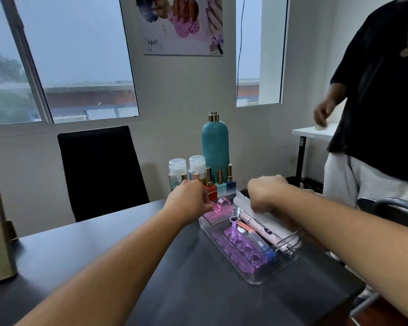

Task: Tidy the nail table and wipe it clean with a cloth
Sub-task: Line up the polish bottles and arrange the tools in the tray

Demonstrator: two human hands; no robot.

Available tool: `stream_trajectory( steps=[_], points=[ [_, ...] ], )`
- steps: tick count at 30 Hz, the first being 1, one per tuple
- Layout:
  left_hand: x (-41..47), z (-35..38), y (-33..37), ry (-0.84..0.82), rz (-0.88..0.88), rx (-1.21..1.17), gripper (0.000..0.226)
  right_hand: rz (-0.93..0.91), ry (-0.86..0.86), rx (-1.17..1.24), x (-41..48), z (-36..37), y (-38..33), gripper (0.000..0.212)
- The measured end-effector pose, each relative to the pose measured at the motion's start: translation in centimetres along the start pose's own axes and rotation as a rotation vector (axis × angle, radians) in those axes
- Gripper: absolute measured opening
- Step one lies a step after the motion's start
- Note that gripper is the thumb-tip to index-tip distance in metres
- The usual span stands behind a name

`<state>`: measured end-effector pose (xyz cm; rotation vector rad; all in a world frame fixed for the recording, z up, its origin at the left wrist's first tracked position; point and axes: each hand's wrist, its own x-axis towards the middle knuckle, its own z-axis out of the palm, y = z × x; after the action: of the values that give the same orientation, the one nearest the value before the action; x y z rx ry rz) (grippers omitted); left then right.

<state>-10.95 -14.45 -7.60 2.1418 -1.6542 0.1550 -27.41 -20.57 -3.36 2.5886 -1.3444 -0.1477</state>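
Dark table point(104, 255), black chair point(99, 170) behind it, grey windows above. Left hand point(189, 198) pinches a pink brush point(222, 204) at the far end of the clear tray point(257, 280). Right hand point(264, 194) curls over a white cloth point(278, 223) — apparently folded — along the tray's right side; its hold cannot be told.

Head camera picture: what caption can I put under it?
Left hand pinches a pink tool at the far end of the clear tray on the dark table; right hand reaches beside it.
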Motion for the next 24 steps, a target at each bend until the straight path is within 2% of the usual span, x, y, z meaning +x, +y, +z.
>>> stream_trajectory(
  steps=[3, 5, 9, 14, 19, 24],
  points=[
    [0.0, 0.1, 0.0, 0.000, 0.005, -0.009, 0.017, 0.004, -0.060, 0.088, 0.1, -0.3, 0.1, 0.021],
    [0.0, 0.1, 0.0, -0.002, 0.009, -0.007, 0.017, 0.001, -0.068, 0.110, 0.1, -0.4, 0.2, 0.018],
    [0.0, 0.2, -0.1, -0.005, 0.011, 0.000, 0.017, 0.024, 0.049, 0.034, 0.0, -0.7, 0.6, 0.005],
    [0.0, 0.2, -0.2, 0.002, 0.013, -0.001, 0.016, -0.026, 0.124, -0.115, 0.0, -0.3, 0.4, 0.011],
    [-0.1, 0.2, 0.0, 0.002, 0.011, -0.005, 0.017, -0.047, 0.176, -0.162, 0.0, 0.4, 0.0, 0.016],
    [-0.2, 0.0, 0.0, 0.005, 0.014, 0.004, 0.017, -0.040, 0.101, -0.106, -0.1, 0.3, -0.4, 0.012]
  ],
)
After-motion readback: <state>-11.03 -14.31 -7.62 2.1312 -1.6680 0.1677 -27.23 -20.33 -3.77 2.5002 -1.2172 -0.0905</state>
